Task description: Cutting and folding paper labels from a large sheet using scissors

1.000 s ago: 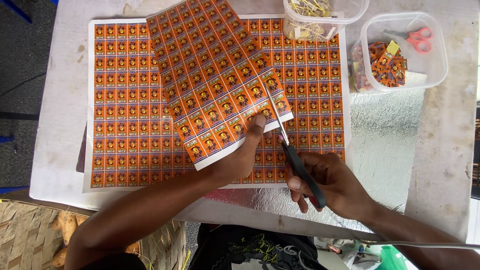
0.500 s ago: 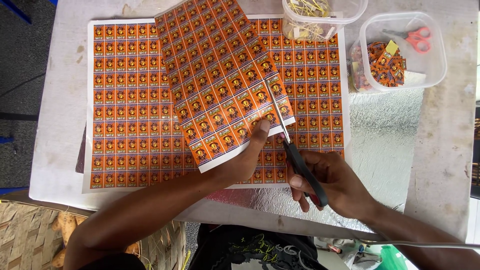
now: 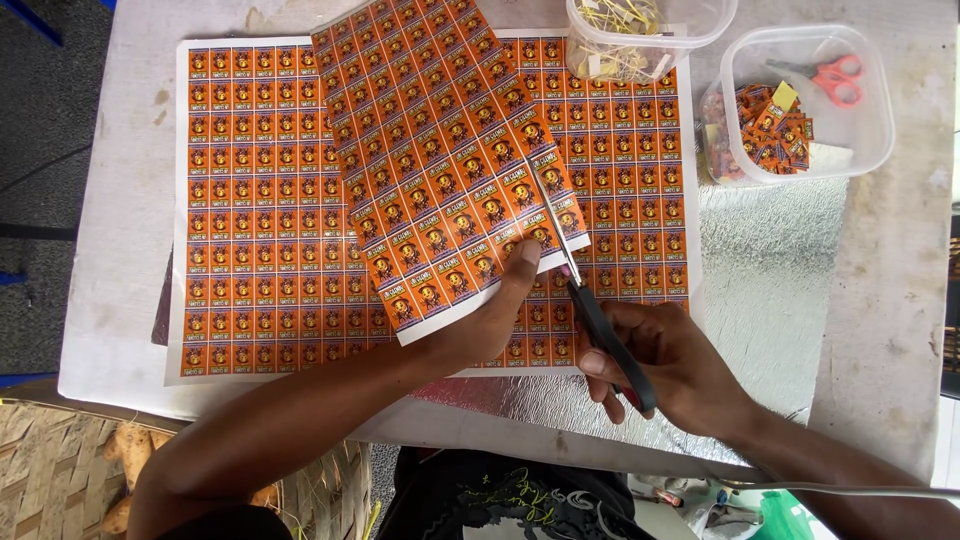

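Note:
My left hand (image 3: 495, 315) pinches the near edge of a tilted sheet of small orange printed labels (image 3: 440, 150), thumb on top. It is lifted over a larger flat sheet of the same orange labels (image 3: 260, 210) on the table. My right hand (image 3: 670, 365) grips black-handled scissors (image 3: 590, 305). Their blades point away from me and cut along the right side of the held sheet, between two columns of labels.
A clear tub (image 3: 860, 150) at the far right holds cut orange labels and red-handled scissors (image 3: 835, 78). Another clear tub (image 3: 645, 40) with pale scraps stands behind the sheets. Silver foil (image 3: 760, 260) covers the white table (image 3: 890, 300) under the sheets.
The held sheet has shifted slightly to the right and the scissors' blades have advanced farther up its right-hand column. Both hands stay in nearly the same place.

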